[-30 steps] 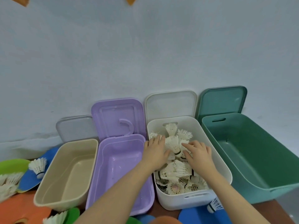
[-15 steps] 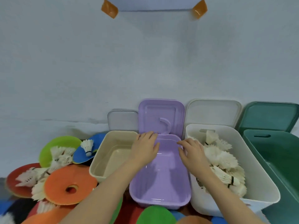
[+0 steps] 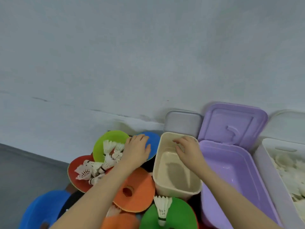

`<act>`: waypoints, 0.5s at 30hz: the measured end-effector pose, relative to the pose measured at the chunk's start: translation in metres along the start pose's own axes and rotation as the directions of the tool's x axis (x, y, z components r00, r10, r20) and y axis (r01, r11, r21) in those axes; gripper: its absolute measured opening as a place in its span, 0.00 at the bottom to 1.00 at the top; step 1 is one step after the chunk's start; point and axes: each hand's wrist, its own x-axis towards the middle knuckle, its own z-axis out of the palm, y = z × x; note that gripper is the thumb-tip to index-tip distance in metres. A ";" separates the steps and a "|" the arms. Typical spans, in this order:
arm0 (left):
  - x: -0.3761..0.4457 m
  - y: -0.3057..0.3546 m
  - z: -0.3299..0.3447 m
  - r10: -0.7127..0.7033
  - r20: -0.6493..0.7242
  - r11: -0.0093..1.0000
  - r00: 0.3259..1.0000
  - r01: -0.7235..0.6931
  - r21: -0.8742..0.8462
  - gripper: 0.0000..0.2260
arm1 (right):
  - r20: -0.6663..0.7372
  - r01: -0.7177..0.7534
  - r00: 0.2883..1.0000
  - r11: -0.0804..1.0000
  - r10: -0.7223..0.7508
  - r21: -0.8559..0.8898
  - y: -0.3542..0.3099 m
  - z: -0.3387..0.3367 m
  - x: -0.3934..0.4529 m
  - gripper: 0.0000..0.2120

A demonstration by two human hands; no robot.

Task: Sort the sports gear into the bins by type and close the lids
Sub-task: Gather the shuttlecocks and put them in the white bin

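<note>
Fingers [image 3: 140, 138] of the left hand [image 3: 136, 152] lie straight and together on the round blue plastic disc [image 3: 152, 139] beside white feather shuttlecocks [image 3: 109, 156], while the right hand [image 3: 189, 151], fingers loosely spread, hovers over the open beige plastic bin [image 3: 177, 171].

**Bare arms, bare hands**

Two forearms enter from the bottom edge, and both are bare along all that shows: no sleeve, cuff or glove. The left hand [image 3: 136, 152] wears no ring, watch or band that can be made out, and its wrist is plain. The right hand [image 3: 189, 150], the one nearer the purple bin [image 3: 231, 179], is equally unadorned, with no bracelet or strap at the wrist. Fingernails look short and unpainted, though the picture is soft and fine detail is hard to tell. Any clothing above the forearms lies outside the frame.
</note>
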 end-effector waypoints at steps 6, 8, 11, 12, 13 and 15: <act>0.011 -0.103 0.015 -0.113 0.018 0.993 0.993 0.114 -0.022 0.21 | 0.167 -0.051 0.985 0.998 0.044 0.039 -0.036 0.075 0.053 0.12; 0.015 -0.130 0.022 -0.160 0.044 0.987 0.986 0.161 -0.003 0.19 | 0.238 -0.092 0.968 0.995 0.080 0.040 -0.046 0.097 0.069 0.14; 0.016 -0.165 0.034 -0.219 0.089 0.975 0.972 0.215 0.050 0.20 | 0.365 -0.135 0.922 0.991 0.131 -0.014 -0.052 0.129 0.088 0.17; 0.015 -0.175 0.038 -0.228 0.104 0.973 0.968 0.222 0.066 0.20 | 0.413 -0.136 0.899 0.990 0.144 -0.047 -0.052 0.139 0.093 0.19; 0.013 -0.184 0.043 -0.228 0.109 0.973 0.968 0.221 0.072 0.19 | 0.457 -0.140 0.875 0.987 0.162 -0.081 -0.051 0.148 0.097 0.21; 0.009 -0.196 0.049 -0.199 0.100 0.979 0.975 0.193 0.066 0.18 | 0.518 -0.154 0.830 0.977 0.209 -0.148 -0.048 0.163 0.102 0.23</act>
